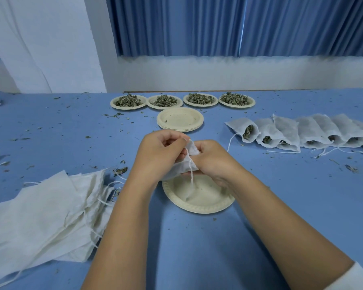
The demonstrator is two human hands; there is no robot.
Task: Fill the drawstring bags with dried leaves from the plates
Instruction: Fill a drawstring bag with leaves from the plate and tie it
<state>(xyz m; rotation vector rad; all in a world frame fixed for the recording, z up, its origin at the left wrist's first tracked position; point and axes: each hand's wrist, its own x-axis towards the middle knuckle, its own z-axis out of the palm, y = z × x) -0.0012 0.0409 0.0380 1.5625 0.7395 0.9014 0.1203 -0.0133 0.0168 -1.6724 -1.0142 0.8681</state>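
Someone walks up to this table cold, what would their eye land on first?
First the left hand and right hand, pinching a white drawstring bag above a nearly empty plate at the centre. Next comes the row of four leaf-heaped plates along the far edge. Then the filled bags overlapping on the right and the pile of empty bags on the left.

Crumpled bag [186, 165] hangs over empty plate [197, 206]; leaf-heaped plates [164, 108] at 12 o'clock, filled bags [285, 130] at 2, flat bags [50, 208] at 8.
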